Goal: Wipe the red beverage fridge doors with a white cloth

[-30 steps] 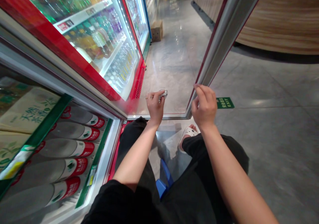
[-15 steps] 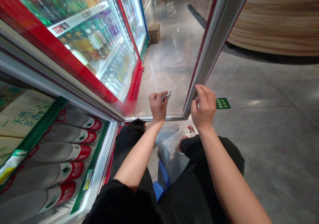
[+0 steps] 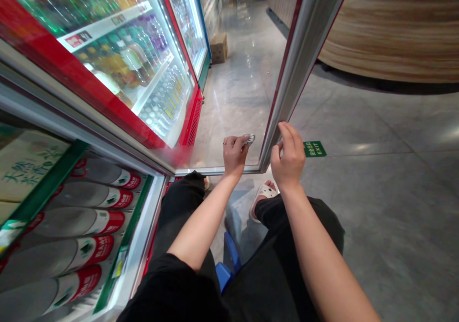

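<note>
My left hand point(image 3: 235, 157) is closed around a small crumpled grey-white cloth point(image 3: 250, 139) and holds it against the lower part of a glass door point(image 3: 229, 112). Most of the cloth is hidden under the fingers. My right hand point(image 3: 290, 155) has its fingers curled at the door's grey metal frame point(image 3: 283, 97), gripping the outer upright edge. The door stands swung out from a cooler, with its bottom rail just beyond my knees.
Large bottles point(image 3: 96, 221) with red labels lie in the cooler at left, below a green-edged shelf point(image 3: 46, 186). A lit red drinks fridge point(image 3: 195, 116) stands beyond the glass. Farther off are a cardboard box point(image 3: 218, 48) and a wood-grain counter point(image 3: 390, 30). Something blue point(image 3: 227, 262) is beneath me.
My left hand has slid right across the glass with the cloth, nearer the outer frame. My right hand keeps its place on the frame; the whole view has shifted slightly.
</note>
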{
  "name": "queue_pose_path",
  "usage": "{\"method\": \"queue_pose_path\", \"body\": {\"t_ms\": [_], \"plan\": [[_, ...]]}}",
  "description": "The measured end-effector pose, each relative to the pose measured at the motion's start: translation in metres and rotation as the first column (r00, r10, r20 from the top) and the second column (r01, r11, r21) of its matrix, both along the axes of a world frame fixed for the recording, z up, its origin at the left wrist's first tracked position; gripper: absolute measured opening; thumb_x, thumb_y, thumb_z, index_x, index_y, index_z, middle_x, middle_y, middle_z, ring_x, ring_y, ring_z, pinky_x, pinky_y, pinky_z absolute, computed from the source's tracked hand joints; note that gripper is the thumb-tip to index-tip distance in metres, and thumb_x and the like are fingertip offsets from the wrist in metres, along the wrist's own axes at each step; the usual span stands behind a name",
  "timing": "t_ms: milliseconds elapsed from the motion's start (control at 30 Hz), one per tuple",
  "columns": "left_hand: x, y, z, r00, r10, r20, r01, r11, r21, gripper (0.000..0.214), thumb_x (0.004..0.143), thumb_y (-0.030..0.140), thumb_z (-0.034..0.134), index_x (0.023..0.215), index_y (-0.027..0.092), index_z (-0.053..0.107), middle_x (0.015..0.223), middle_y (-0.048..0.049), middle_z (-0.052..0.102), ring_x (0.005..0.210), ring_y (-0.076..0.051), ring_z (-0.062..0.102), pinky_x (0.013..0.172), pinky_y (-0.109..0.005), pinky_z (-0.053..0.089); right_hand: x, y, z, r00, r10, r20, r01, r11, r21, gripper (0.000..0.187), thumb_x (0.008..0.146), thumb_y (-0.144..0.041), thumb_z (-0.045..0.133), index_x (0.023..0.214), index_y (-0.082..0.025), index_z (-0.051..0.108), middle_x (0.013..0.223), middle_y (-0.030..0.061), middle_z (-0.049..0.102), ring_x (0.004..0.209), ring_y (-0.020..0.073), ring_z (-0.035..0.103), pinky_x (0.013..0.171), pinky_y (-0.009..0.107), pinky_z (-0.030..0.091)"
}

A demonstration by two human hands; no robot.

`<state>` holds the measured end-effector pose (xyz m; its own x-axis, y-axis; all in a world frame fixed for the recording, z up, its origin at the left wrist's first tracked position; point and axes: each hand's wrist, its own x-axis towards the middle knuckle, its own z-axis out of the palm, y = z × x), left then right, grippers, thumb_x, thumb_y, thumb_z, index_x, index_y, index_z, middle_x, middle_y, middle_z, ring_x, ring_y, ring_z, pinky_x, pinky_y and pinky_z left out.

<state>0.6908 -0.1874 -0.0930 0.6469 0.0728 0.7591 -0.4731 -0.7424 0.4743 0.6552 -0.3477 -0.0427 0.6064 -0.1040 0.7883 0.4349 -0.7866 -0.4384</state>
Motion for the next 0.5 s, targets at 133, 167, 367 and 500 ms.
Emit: {"method": "queue_pose_path", "body": {"t_ms": [133,167,367,500], "plan": [[0.007,-0.027,0.008,0.998,-0.059,0.039,0.057,0.998,0.035,0.018,0.101,0.015,0.071,0.116,0.023,0.075,0.097,-0.0042,0.067,0.097,-0.021,0.061,0.092,-0.036,0.052,0.002,-0.001,-0.002,1.000,-0.003,0.003,0.003,1.000,0.020,0.061,0.094,-0.008,0.045,0.151,-0.023,0.059,0.146,0.0119,0.069,0.141,0.0270,0.063,0.122,0.052,0.052],[0.008,-0.033,0.009,0.997,-0.063,0.038,0.060,0.996,0.060,0.017,0.102,0.017,0.070,0.117,0.024,0.075,0.097,-0.0044,0.067,0.096,-0.021,0.061,0.092,-0.037,0.053,0.003,-0.001,-0.003,1.000,-0.002,0.012,0.002,1.000,0.020,0.061,0.093,-0.008,0.045,0.151,-0.023,0.060,0.146,0.0125,0.070,0.140,0.0269,0.064,0.122,0.052,0.052],[0.006,-0.033,-0.005,0.997,-0.071,-0.017,0.073,0.992,0.106,0.015,0.104,0.018,0.066,0.113,0.024,0.076,0.096,-0.0050,0.066,0.096,-0.022,0.060,0.089,-0.036,0.053,0.002,-0.002,-0.006,1.000,-0.007,0.011,0.007,1.000,0.020,0.060,0.093,-0.007,0.044,0.148,-0.022,0.062,0.143,0.0129,0.071,0.137,0.0256,0.066,0.119,0.051,0.055],[0.004,-0.024,-0.007,0.998,-0.067,-0.003,0.067,0.998,0.016,0.017,0.104,0.018,0.066,0.115,0.025,0.076,0.095,-0.0039,0.064,0.095,-0.022,0.060,0.088,-0.036,0.053,0.001,-0.003,-0.005,1.000,-0.011,-0.012,0.011,1.000,0.012,0.060,0.093,-0.007,0.044,0.149,-0.023,0.061,0.144,0.0123,0.071,0.138,0.0254,0.066,0.119,0.051,0.054]]}}
